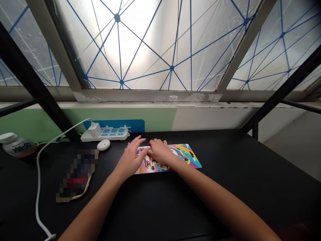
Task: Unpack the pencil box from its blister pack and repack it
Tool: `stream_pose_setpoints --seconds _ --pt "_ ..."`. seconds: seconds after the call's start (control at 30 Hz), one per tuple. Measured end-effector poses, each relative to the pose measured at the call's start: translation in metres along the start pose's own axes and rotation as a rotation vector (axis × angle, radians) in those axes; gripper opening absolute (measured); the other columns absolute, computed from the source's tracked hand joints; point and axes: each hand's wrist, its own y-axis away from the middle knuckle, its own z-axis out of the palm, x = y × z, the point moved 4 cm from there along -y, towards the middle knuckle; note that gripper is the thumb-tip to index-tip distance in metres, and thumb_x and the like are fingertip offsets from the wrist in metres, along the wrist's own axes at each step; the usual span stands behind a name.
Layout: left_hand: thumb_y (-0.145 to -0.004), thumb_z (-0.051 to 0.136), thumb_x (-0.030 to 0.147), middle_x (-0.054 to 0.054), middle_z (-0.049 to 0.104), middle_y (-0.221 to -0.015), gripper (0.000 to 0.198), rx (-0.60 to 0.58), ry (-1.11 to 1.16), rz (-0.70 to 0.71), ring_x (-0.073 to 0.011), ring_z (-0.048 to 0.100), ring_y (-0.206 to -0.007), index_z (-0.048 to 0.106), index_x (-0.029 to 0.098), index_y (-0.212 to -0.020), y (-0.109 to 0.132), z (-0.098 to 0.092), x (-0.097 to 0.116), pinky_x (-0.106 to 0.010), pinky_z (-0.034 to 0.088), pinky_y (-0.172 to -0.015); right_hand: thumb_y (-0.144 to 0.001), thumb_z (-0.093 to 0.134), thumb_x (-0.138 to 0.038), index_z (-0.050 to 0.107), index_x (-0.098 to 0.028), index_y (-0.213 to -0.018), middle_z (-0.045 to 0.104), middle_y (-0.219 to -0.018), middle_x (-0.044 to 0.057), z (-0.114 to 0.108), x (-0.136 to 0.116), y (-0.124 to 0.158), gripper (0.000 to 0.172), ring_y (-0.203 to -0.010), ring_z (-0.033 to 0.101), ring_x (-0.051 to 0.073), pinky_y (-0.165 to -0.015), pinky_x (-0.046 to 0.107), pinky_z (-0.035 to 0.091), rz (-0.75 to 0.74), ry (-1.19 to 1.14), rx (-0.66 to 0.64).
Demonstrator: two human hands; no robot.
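Observation:
A flat, colourful cartoon-printed package (pixel 193 156) lies on the black table, its right end showing pink, yellow and blue. My left hand (pixel 132 156) rests at the package's left end with the fingers stretched out and the thumb on its surface. On the package's left half lies my right hand (pixel 160 152), fingers curled down near my left thumb. What those right fingertips pinch, if anything, is hidden under the hand.
Left of my hands are a white power strip (pixel 115 133) with a plugged-in charger (pixel 94 130), a white oval case (pixel 103 145), a blurred-out phone-like object (pixel 77 177), a white cable (pixel 38 187) and a white-capped bottle (pixel 18 145). Black frame bars (pixel 273 102) slant at both sides.

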Motion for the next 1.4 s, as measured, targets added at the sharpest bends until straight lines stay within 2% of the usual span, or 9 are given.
stream_pose_setpoints --seconds 0.13,0.3,0.6,0.8,0.97,1.07,1.13,1.27,1.4 --pt "-0.088 0.064 0.046 -0.014 0.055 -0.145 0.046 0.138 0.123 -0.109 -0.0332 0.044 -0.140 0.062 0.021 -0.127 0.001 -0.018 -0.029 -0.049 0.028 -0.117 -0.089 0.051 -0.069 0.060 -0.025 -0.122 0.063 -0.125 0.010 -0.022 0.026 0.014 0.056 -0.117 0.056 0.030 -0.099 0.041 0.038 -0.075 -0.052 -0.092" --pt "-0.098 0.047 0.046 -0.015 0.061 -0.137 0.043 0.211 0.229 -0.183 -0.0280 0.058 -0.128 0.054 0.020 -0.131 -0.003 -0.009 -0.047 -0.042 0.046 -0.104 -0.082 0.057 -0.075 0.063 -0.022 -0.119 0.064 -0.123 0.015 -0.031 0.067 0.023 0.065 -0.113 0.059 0.035 -0.091 0.040 0.044 0.001 -0.036 -0.136" --pt "-0.099 0.048 0.044 -0.010 0.069 -0.122 0.034 0.151 0.047 -0.113 -0.0266 0.065 -0.112 0.062 0.022 -0.120 -0.005 -0.024 -0.051 -0.038 0.051 -0.094 -0.091 0.048 -0.070 0.064 -0.020 -0.116 0.067 -0.117 0.015 -0.004 0.026 -0.012 0.058 -0.113 0.059 0.034 -0.095 0.045 0.039 -0.099 0.016 -0.037" --pt "-0.087 0.068 0.038 -0.008 0.070 -0.109 0.029 0.121 -0.224 0.044 -0.0319 0.058 -0.108 0.067 0.022 -0.112 -0.003 -0.027 -0.031 -0.050 0.042 -0.101 -0.084 0.064 -0.065 0.065 -0.022 -0.103 0.071 -0.103 0.008 -0.027 0.022 -0.002 0.047 -0.089 0.067 0.026 -0.074 0.033 0.046 -0.128 0.036 0.098" --pt "-0.094 0.065 0.037 -0.007 0.068 -0.099 0.017 0.248 -0.464 0.302 -0.0269 0.057 -0.103 0.066 0.021 -0.098 0.008 -0.032 0.009 -0.050 0.034 -0.109 -0.089 0.068 -0.042 0.059 -0.020 -0.099 0.067 -0.100 0.008 -0.049 0.009 0.036 0.025 -0.080 0.064 0.025 -0.065 0.034 0.044 -0.149 0.135 0.286" --pt "-0.095 0.062 0.027 -0.007 0.069 -0.109 0.008 0.257 -0.609 0.449 -0.0259 0.059 -0.106 0.064 0.021 -0.090 0.018 -0.024 0.025 -0.053 0.030 -0.113 -0.094 0.058 -0.021 0.060 -0.018 -0.096 0.068 -0.105 0.012 -0.037 -0.002 0.060 0.004 -0.085 0.064 0.026 -0.072 0.038 0.048 -0.315 0.276 0.380" --pt "-0.092 0.064 0.019 -0.008 0.065 -0.127 0.003 0.126 -0.625 0.508 -0.0278 0.056 -0.119 0.064 0.021 -0.092 0.021 -0.013 0.027 -0.054 0.028 -0.115 -0.093 0.053 -0.011 0.062 -0.016 -0.095 0.067 -0.112 0.016 -0.020 -0.004 0.070 0.011 -0.094 0.063 0.030 -0.081 0.042 0.050 -0.406 0.342 0.409" --pt "-0.086 0.073 0.038 -0.009 0.070 -0.114 0.022 -0.112 -0.488 0.480 -0.0278 0.064 -0.107 0.062 0.021 -0.095 0.021 0.003 0.023 -0.049 0.043 -0.104 -0.086 0.058 -0.010 0.065 -0.016 -0.095 0.064 -0.124 0.017 0.005 0.002 0.076 0.013 -0.104 0.060 0.032 -0.090 0.045 0.051 -0.481 0.338 0.378" --pt "-0.086 0.071 0.048 -0.008 0.070 -0.100 0.035 -0.037 -0.407 0.369 -0.0273 0.064 -0.098 0.060 0.020 -0.104 0.013 -0.005 0.012 -0.043 0.050 -0.091 -0.087 0.068 -0.029 0.065 -0.020 -0.095 0.063 -0.130 0.012 -0.005 0.010 0.078 0.012 -0.112 0.059 0.029 -0.095 0.042 0.050 -0.531 0.153 0.272"
